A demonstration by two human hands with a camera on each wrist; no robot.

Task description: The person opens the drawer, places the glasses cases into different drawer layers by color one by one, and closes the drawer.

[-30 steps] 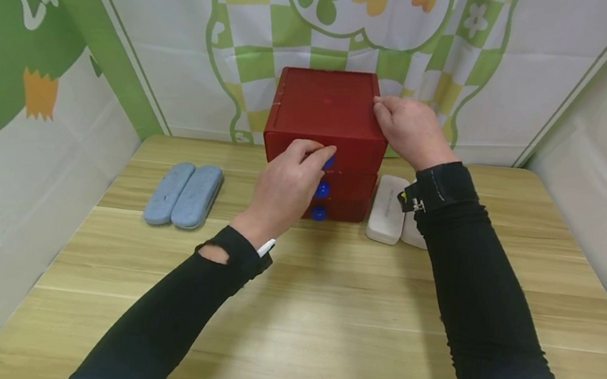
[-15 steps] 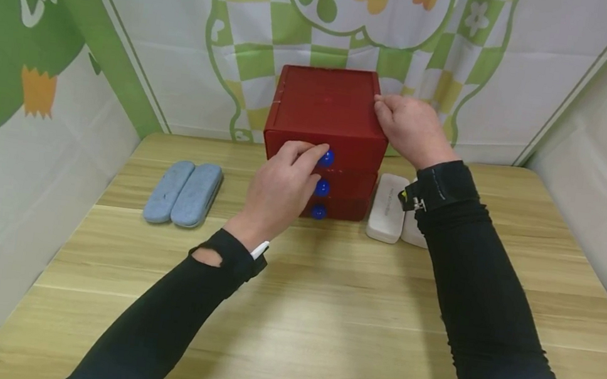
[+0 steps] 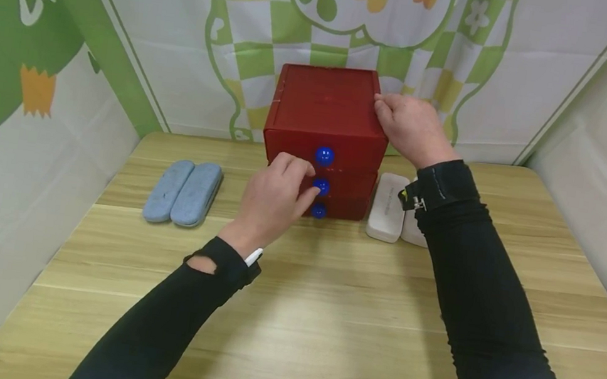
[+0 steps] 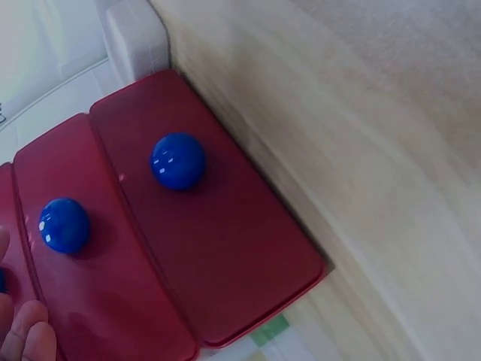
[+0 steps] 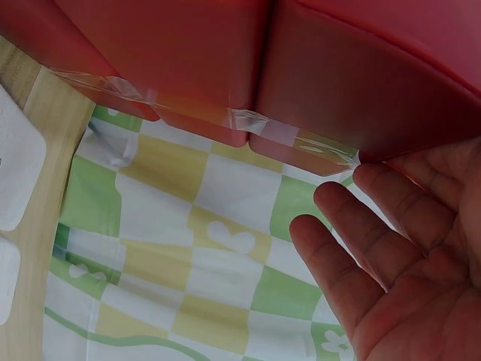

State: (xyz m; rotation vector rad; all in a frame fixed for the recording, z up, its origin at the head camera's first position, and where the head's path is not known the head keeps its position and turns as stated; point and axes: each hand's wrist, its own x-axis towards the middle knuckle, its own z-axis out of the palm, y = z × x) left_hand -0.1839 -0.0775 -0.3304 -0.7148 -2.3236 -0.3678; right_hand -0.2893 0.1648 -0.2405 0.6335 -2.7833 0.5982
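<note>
A red three-drawer box (image 3: 325,104) stands at the back of the table, with its drawers closed. Each drawer front carries a round blue knob: top knob (image 3: 324,156), middle knob (image 3: 321,187) and bottom knob (image 4: 178,161). My left hand (image 3: 275,195) is in front of the box, fingers loosely bent, with thumb and fingertips beside the middle knob. Its fingertips (image 4: 36,338) show apart from that knob in the left wrist view. My right hand (image 3: 415,127) rests at the box's upper right edge. In the right wrist view its fingers (image 5: 368,218) extend along the box's side.
Two blue glasses cases (image 3: 196,195) lie side by side on the left of the wooden table (image 3: 298,328). Two white cases (image 3: 388,209) lie right of the box, one partly behind my right wrist. A patterned green-and-white curtain (image 3: 251,57) hangs close behind the box.
My left hand has come away from the top knob and moved down and slightly left, to the middle knob. My right hand and the drawers have stayed as they were.
</note>
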